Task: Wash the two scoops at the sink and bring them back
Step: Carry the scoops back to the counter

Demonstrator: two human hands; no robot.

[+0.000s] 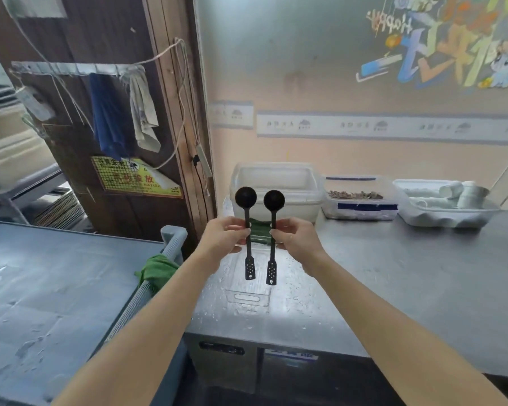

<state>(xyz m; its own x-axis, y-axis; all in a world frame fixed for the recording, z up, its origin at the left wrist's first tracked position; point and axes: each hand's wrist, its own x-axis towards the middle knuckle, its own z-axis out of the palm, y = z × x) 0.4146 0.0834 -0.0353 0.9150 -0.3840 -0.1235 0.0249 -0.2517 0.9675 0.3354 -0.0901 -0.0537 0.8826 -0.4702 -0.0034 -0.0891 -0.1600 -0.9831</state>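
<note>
Two black long-handled scoops stand upright side by side in front of me, round bowls up and perforated flat ends hanging down. My left hand [224,236] pinches the handle of the left scoop [246,197]. My right hand [296,238] pinches the handle of the right scoop [274,200]. Both are held above the wet steel counter [393,273]. No sink is in view.
A clear tray [248,291] lies on the counter under the scoops. Behind stand a white tub [276,183], a clear box of dried bits [359,197] and a tray of white cups [449,200]. A grey cart [56,288] with a green cloth [156,271] stands at left.
</note>
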